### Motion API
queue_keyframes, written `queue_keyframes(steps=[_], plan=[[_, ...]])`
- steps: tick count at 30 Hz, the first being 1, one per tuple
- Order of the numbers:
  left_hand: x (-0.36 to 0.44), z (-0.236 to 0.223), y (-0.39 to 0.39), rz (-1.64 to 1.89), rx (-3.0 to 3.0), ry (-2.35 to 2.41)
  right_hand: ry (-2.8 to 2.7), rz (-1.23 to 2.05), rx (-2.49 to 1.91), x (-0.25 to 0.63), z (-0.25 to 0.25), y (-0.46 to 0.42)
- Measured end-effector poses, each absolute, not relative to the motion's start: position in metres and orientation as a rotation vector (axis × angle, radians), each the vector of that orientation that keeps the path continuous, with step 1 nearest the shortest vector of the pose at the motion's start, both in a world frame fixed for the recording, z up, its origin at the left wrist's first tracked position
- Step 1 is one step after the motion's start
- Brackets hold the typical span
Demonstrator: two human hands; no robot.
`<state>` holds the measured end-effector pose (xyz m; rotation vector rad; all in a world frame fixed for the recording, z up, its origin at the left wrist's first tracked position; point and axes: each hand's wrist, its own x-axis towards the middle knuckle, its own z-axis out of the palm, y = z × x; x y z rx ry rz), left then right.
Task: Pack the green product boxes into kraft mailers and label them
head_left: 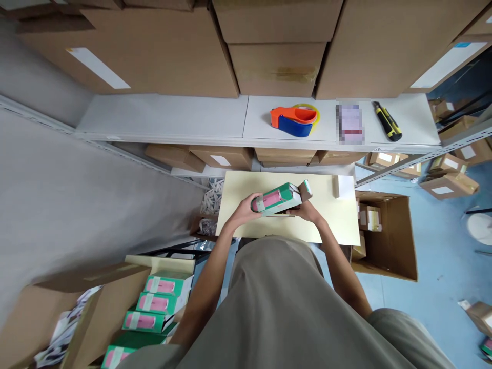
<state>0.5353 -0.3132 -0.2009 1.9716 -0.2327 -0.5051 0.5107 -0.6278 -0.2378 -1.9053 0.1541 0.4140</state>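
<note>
Head view: the left hand is clamped around one end of a green box; the right hand sits under its flapped end, closure unclear. Below the grip spreads a cream tabletop; beyond, a shelf bears a tape dispenser.

At two o'clock, a purplish item is blurred into squares. Cartons at twelve are cropped above. The green box hides part of the right hand. At three, the edge cuts a white disc.
</note>
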Motion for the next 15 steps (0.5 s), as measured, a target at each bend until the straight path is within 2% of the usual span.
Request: queue_keyframes(steps=[5,12,15], plan=[[0.549,-0.208,-0.316,-0.502,1.979,-0.241,0.117,0.525,-1.714,0.507,-0.233,-0.647],[0.565,-0.204,-0.309,-0.548,1.901,-0.227,0.215,0.47,-1.761,0.508,-0.247,-0.633],[0.565,-0.207,-0.31,-0.532,1.914,-0.232,0.21,0.582,-1.796,0.51,-0.254,-0.627]])
